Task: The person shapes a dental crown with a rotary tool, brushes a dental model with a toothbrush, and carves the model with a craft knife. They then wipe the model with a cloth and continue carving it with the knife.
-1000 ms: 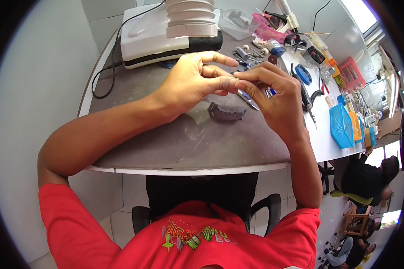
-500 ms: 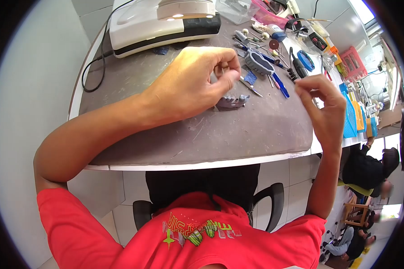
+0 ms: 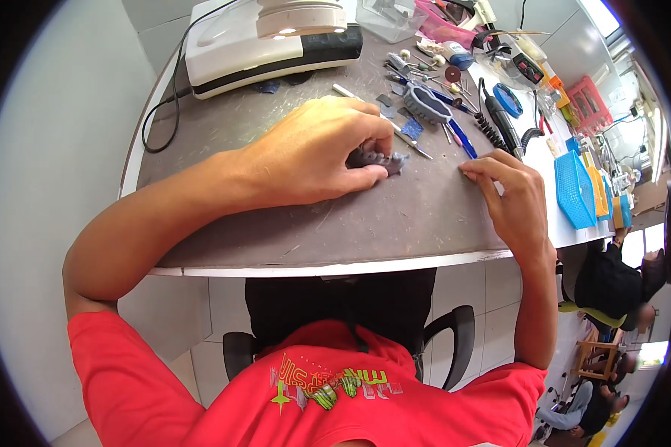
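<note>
My left hand (image 3: 324,149) is curled round a grey, toothed dental model (image 3: 388,162) on the mat, thumb on the near side and fingers on the far side. Part of the model is hidden under the hand. My right hand (image 3: 513,195) hovers at the mat's right side, thumb and fingertips pinched together; whatever may be between them is too small to make out. Beyond the model lies a slim, white-handled knife (image 3: 405,138) with a pointed tip. A blue textured scrap (image 3: 411,130) is beside it, and a grey horseshoe-shaped piece (image 3: 427,102) sits farther back.
A white and black box-like machine (image 3: 276,63) stands at the back left under a lamp head (image 3: 300,18). Several small rotary bits, a blue pen (image 3: 462,139) and a corded handpiece (image 3: 501,115) lie at right. A blue basket (image 3: 575,190) stands beyond. Other people sit far right.
My left hand has lowered onto the dental model and closed round it. My right hand has moved down and left, its fingertips now pinched. The white-handled knife shows more fully.
</note>
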A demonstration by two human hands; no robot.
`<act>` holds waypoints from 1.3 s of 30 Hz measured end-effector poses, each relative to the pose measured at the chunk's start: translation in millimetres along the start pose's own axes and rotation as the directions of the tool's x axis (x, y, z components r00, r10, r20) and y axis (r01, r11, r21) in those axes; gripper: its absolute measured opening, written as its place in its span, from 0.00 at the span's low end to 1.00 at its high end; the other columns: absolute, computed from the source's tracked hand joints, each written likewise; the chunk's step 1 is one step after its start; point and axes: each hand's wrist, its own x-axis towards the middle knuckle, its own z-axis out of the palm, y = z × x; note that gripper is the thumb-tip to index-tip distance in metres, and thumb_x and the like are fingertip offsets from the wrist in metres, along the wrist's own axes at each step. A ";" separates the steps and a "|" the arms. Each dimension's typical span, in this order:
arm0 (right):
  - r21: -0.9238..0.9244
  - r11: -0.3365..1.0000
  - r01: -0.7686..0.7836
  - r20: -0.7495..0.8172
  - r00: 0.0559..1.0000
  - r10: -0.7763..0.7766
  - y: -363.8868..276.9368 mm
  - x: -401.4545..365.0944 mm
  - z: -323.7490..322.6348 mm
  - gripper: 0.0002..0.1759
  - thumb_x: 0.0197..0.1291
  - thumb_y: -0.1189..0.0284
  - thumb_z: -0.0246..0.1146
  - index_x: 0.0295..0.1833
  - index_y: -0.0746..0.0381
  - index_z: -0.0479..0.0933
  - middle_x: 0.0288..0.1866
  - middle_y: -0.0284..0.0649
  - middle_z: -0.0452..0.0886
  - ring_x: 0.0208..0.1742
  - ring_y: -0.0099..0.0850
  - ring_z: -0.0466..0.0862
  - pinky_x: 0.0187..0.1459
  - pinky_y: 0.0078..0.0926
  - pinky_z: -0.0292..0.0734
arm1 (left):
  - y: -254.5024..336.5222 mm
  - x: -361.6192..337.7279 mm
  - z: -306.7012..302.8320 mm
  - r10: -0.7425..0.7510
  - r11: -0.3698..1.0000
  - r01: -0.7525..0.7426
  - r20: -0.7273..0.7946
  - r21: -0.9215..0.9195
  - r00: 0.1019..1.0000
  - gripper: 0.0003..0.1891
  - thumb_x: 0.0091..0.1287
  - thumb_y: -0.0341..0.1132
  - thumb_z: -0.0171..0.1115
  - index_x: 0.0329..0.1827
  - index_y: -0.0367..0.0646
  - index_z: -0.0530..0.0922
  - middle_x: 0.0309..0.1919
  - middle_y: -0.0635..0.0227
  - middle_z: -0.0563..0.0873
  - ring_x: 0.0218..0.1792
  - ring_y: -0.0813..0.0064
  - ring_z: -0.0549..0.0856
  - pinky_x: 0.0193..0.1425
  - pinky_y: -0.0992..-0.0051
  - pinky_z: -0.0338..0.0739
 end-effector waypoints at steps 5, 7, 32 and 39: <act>0.002 1.000 -0.007 -0.072 0.997 0.007 -1.3 17.2 -5.4 0.08 0.60 0.77 0.64 0.45 0.64 0.84 0.34 0.46 0.85 0.31 0.37 0.85 0.37 0.29 0.78 | -0.4 -0.8 2.0 0.018 0.999 -0.017 -0.017 0.029 1.000 0.14 0.58 0.35 0.71 0.42 0.36 0.80 0.36 0.57 0.82 0.38 0.62 0.83 0.44 0.68 0.77; -0.018 0.999 0.044 -0.124 0.991 -0.046 8.6 33.4 -0.6 0.09 0.61 0.77 0.64 0.46 0.64 0.84 0.34 0.46 0.85 0.31 0.36 0.85 0.38 0.29 0.78 | 1.7 -1.2 1.8 0.033 0.999 -0.033 -0.008 0.040 0.999 0.15 0.58 0.35 0.71 0.44 0.37 0.79 0.35 0.58 0.82 0.37 0.62 0.82 0.43 0.68 0.77; 0.116 0.993 0.000 -0.068 0.998 0.008 -41.2 -51.5 -13.7 0.20 0.71 0.76 0.51 0.66 0.62 0.75 0.33 0.40 0.76 0.30 0.25 0.74 0.33 0.20 0.68 | 5.8 1.5 1.4 -0.155 0.976 0.140 -0.083 -0.165 0.984 0.40 0.53 0.26 0.73 0.72 0.46 0.66 0.43 0.62 0.87 0.30 0.77 0.81 0.36 0.76 0.79; 0.076 0.997 0.034 0.006 0.999 -0.034 -49.2 -49.5 -6.6 0.29 0.55 0.91 0.57 0.62 0.59 0.79 0.33 0.40 0.74 0.25 0.26 0.73 0.28 0.24 0.70 | 0.7 6.5 -4.5 -0.240 0.907 0.245 0.058 -0.342 0.969 0.46 0.54 0.25 0.72 0.77 0.48 0.58 0.49 0.60 0.87 0.26 0.85 0.78 0.34 0.82 0.79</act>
